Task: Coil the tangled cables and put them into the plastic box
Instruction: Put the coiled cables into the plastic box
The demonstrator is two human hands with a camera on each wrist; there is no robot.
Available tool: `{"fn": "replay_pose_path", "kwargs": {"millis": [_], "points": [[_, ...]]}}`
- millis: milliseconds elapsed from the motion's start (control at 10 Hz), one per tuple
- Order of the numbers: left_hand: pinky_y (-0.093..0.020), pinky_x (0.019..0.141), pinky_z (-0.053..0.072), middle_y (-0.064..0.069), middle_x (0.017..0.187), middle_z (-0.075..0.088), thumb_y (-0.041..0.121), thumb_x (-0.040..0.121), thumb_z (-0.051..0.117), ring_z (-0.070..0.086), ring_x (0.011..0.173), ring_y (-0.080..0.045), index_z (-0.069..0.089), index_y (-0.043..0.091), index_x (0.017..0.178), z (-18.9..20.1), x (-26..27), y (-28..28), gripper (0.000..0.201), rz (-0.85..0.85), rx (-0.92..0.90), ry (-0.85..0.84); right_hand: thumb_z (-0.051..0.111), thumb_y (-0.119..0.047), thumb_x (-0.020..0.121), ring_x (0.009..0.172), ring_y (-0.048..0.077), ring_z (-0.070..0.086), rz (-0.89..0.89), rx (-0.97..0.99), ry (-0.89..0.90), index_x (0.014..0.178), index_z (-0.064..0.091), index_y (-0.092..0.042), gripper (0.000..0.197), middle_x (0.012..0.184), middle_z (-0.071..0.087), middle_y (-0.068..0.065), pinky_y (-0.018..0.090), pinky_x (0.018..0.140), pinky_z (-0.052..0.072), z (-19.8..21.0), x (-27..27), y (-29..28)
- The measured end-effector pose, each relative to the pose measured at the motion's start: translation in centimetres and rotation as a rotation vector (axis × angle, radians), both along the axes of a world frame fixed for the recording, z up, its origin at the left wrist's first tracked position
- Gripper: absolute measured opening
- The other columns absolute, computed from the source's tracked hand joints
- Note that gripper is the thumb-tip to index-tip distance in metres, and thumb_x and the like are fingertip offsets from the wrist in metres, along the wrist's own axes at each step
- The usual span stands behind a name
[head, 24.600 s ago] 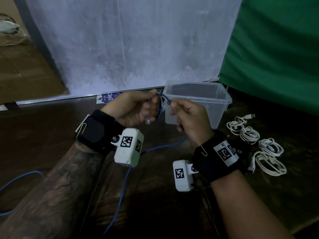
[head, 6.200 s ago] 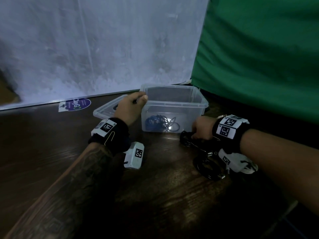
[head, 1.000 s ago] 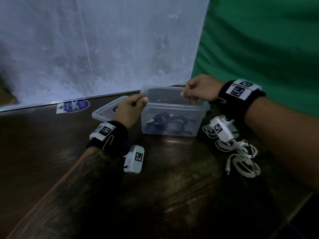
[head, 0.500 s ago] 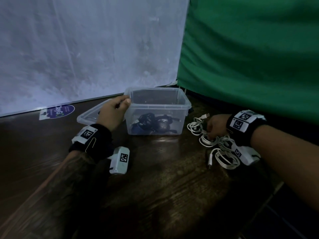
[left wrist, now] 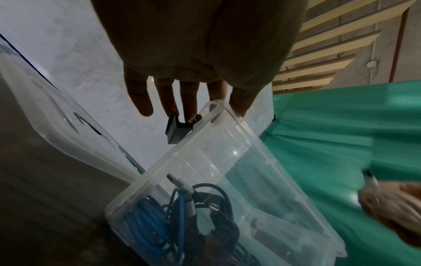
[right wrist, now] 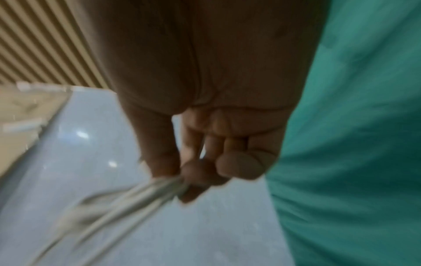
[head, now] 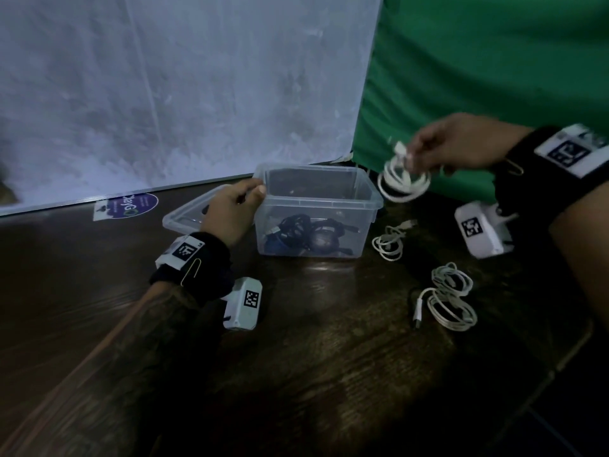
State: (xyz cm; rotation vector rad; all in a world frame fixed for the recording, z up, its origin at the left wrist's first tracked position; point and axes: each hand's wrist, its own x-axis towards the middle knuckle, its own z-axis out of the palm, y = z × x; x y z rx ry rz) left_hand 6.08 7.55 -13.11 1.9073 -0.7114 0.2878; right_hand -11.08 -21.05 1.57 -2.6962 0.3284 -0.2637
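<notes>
The clear plastic box [head: 369, 206] stands at the back of the dark wooden table, with coiled blue cable [head: 275, 240] and black cables [head: 296, 225] inside. My left hand [head: 235, 209] holds the box's left rim corner between thumb and fingers. The left wrist view shows that hand [left wrist: 230, 106] at the rim [left wrist: 177, 156], above the blue cable [left wrist: 154, 225]. My right hand [head: 451, 146] hangs in the air right of the box and pinches a coiled white cable [head: 403, 181]. In the blurred right wrist view its fingers [right wrist: 198, 172] clamp the white cable [right wrist: 127, 199].
Two more coiled white cables lie on the table right of the box, one close [head: 389, 244] and one nearer me [head: 451, 300]. The box's lid [head: 184, 217] lies behind my left hand. A white sheet and a green cloth [head: 494, 77] hang behind.
My right hand has lifted one white coil off the table and carried it up beside the box. My left hand has stayed on the box's corner.
</notes>
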Motion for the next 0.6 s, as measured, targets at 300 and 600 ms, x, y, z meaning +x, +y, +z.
{"fn": "replay_pose_path", "kwargs": {"millis": [300, 600], "points": [[-0.020, 0.089, 0.037, 0.005, 0.113, 0.061, 0.028, 0.099, 0.053, 0.055, 0.106, -0.010, 0.064, 0.014, 0.124, -0.2, 0.4, 0.0, 0.031, 0.004, -0.006, 0.022, 0.077, -0.010, 0.079, 0.070, 0.020, 0.062, -0.065, -0.206, -0.158, 0.087, 0.067, -0.015, 0.014, 0.080, 0.067, 0.007, 0.029, 0.068, 0.051, -2.7, 10.7, 5.4], [-0.021, 0.094, 0.039, -0.002, 0.122, 0.065, 0.031, 0.096, 0.056, 0.057, 0.112, -0.013, 0.065, 0.015, 0.124, -0.5, 1.0, 0.0, 0.033, 0.008, -0.048, 0.068, 0.061, -0.018, 0.093, 0.112, 0.031, 0.063, -0.007, -0.318, 0.318, 0.122, 0.068, -0.008, 0.032, 0.124, 0.066, 0.014, 0.029, 0.081, 0.043, -7.2, 12.1, 5.8]]}}
